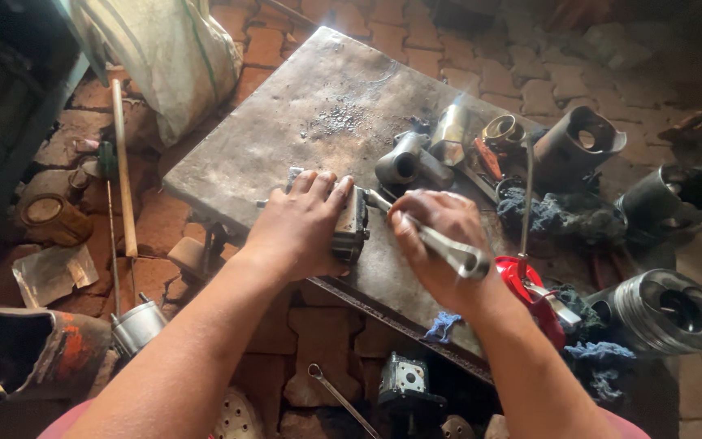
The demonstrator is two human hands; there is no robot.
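Observation:
My left hand grips a small grey metal pump-like part that rests near the front edge of a steel work table. The fingers lie over its top. My right hand is closed around a silver wrench, whose far end reaches the right side of the part. The wrench's ring end sticks out past my wrist. Both hands sit close together over the table's front middle.
Several metal cylinders and sleeves lie at the table's right, with a blue rag and a red object. Pistons stand on the right. A sack, a long rod and a can lie left on the brick floor.

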